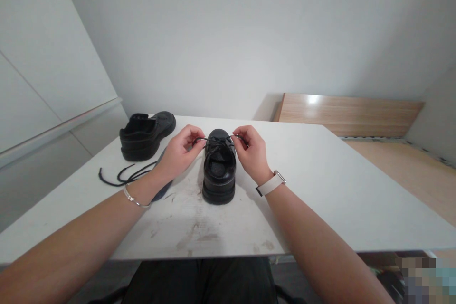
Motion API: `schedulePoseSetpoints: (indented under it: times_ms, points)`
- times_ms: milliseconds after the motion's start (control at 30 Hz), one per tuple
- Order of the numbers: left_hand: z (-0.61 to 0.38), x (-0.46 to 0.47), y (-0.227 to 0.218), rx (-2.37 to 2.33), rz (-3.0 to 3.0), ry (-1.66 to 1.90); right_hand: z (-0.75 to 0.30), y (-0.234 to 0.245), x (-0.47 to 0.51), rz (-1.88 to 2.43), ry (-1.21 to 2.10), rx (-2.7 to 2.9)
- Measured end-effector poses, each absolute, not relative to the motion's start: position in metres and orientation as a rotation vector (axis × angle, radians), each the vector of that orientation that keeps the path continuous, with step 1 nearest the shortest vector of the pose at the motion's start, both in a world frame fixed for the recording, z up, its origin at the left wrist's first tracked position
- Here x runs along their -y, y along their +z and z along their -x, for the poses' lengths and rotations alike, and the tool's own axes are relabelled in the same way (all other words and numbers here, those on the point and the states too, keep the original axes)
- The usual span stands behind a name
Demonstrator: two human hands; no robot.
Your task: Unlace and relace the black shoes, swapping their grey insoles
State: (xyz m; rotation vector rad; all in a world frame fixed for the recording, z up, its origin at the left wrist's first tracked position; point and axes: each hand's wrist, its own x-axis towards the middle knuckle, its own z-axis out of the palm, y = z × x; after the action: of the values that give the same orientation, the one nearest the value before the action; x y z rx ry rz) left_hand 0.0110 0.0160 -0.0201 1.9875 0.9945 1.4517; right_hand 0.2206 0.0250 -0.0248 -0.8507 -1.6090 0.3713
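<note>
A black shoe (219, 171) stands on the white table (320, 190) in front of me, its heel toward me. My left hand (180, 152) pinches one end of the shoe's black lace (217, 140) at the left of the eyelets. My right hand (251, 152) pinches the other end at the right. The lace runs taut between both hands across the top of the shoe. There is a bracelet on my left wrist and a white watch band on my right.
A second black shoe (146, 135) stands at the far left of the table, with a loose black lace (123, 175) lying in front of it. A dark insole (162, 192) lies partly under my left forearm. A wooden surface (349, 114) sits beyond the table.
</note>
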Motion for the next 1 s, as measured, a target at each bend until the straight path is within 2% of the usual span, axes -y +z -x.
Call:
schedulePoseSetpoints:
  times_ms: [300,400,567,633,867,1000]
  points:
    - [0.000,-0.012,-0.006,-1.416,-2.514,1.404,-0.222,-0.016,-0.017,0.946,-0.141,1.851]
    - [0.001,-0.014,-0.008,-1.449,-2.437,1.409,-0.224,-0.014,-0.019,0.986,-0.087,1.808]
    - [-0.004,-0.012,-0.012,-1.366,-2.230,1.417,-0.225,-0.019,-0.026,1.030,0.411,1.572]
    - [-0.005,-0.010,-0.012,-1.357,-2.186,1.451,-0.225,-0.020,-0.027,1.010,0.509,1.534]
    - [-0.009,-0.003,-0.009,-1.382,-2.106,1.546,-0.231,-0.008,-0.017,1.100,0.111,1.710]
    - [-0.012,0.001,-0.008,-1.386,-2.081,1.581,-0.241,-0.005,-0.023,1.048,0.161,1.834]
